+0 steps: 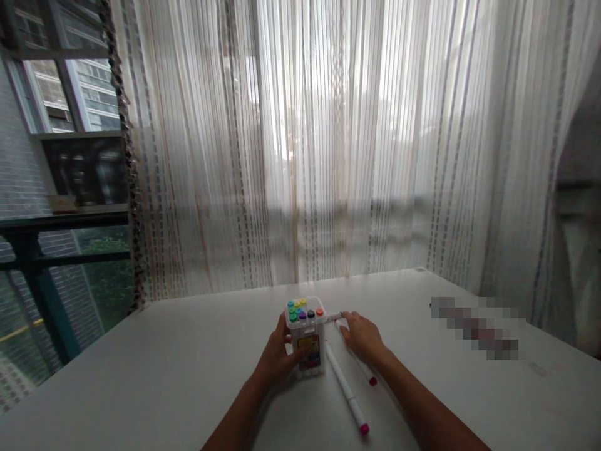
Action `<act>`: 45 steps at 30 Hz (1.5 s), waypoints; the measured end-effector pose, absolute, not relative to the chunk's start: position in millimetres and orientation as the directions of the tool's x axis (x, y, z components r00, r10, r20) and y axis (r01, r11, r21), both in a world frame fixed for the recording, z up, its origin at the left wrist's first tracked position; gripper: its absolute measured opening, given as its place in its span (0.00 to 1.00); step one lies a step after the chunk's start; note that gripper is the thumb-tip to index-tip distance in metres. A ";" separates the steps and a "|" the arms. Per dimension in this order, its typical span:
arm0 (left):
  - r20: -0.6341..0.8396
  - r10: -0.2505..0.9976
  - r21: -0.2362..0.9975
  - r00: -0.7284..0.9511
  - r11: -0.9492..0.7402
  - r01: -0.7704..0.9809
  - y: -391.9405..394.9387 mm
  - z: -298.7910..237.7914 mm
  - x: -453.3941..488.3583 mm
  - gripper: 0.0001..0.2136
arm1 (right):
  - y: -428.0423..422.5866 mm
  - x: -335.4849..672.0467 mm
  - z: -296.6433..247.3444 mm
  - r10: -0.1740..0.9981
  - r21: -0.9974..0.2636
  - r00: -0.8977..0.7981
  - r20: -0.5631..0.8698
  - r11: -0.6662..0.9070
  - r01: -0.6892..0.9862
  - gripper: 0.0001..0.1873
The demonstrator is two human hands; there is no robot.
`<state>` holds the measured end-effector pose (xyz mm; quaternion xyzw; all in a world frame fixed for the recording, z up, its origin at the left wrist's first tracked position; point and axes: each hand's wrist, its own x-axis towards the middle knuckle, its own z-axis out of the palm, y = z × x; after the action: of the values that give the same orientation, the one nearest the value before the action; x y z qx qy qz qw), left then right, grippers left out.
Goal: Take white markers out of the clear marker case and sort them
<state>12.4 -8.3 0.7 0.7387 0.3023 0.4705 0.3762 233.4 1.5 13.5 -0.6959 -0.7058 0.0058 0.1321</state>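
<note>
1. As the head view shows, the left hand (282, 356) is closed around a clear plastic box of colour-capped markers (308, 360), thumb across the front label and fingers on the far side; the box stands roughly upright.
2. Right of that hand, beyond the box's corner, a white-barrelled marker with a dark end (333, 317) lies at the fingertips of the right hand (360, 335). The fingers are bent and close together, but I cannot tell whether they pinch it.
3. One slim white marker with a magenta end (347, 393) lies between the hands on the white counter (188, 382), pointing back toward the wearer; a second magenta-ended white marker (365, 371) passes beneath the right hand, its end showing beside the wrist.
4. For a clean pick-up, I would hold the box firm with the left hand, pinch the dark-ended marker mid-barrel, and lift straight up, so the marker below is not set rolling.
</note>
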 end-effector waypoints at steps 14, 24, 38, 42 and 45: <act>0.478 0.796 0.823 0.371 -0.553 0.128 -9.6 3.1 11.4 0.28 | 27.6 218.3 0.7 0.963 -0.126 -0.150 0.225 0.181 0.975 0.16; 0.483 0.790 0.828 0.378 -0.552 0.096 -9.0 2.1 11.2 0.29 | 8.1 231.9 29.5 0.944 -0.427 -0.053 0.325 0.197 0.882 0.12; 0.489 0.787 0.826 0.375 -0.557 0.091 -10.0 4.5 11.5 0.28 | -40.5 173.1 134.5 0.833 -0.129 -0.525 0.173 0.548 0.826 0.17; 0.492 0.781 0.829 0.384 -0.555 0.066 -8.1 1.5 10.3 0.27 | -27.6 171.7 134.5 0.855 -0.494 -0.511 -0.091 0.406 0.769 0.08; 0.487 0.784 0.831 0.386 -0.552 0.071 -7.4 2.3 9.9 0.27 | -20.5 176.0 131.9 0.812 -0.717 -0.551 -0.193 0.266 0.644 0.04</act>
<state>9.9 -7.4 2.3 0.7426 0.2876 0.4737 0.3761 176.0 -20.5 131.9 -0.4617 -0.7885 0.3919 0.1073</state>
